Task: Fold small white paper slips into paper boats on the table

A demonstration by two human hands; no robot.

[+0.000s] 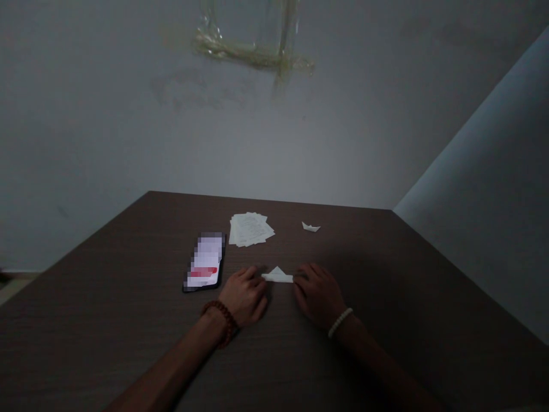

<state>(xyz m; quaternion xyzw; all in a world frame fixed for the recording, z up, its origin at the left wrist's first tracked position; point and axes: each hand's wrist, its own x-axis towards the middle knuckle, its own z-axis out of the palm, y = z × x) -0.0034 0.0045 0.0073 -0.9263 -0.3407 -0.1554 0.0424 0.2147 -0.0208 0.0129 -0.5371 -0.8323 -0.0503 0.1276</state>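
Note:
A small white folded paper (278,277) lies between my hands on the dark wooden table, a triangle peak rising above a flat strip. At its left end, my left hand (245,296) has curled fingers closed on the paper. My right hand (319,293) grips the opposite end, its fingers bent and partly hiding the tip. Beyond my right hand sits a small folded paper boat (311,228). A loose stack of printed paper sheets (250,230) rests past my left hand.
A smartphone (205,261) with a lit, pixelated screen lies left of my left hand. The brown table (128,337) reaches back to a grey wall (334,131), where a clear plastic piece (253,34) is taped up. Another wall slants along the right.

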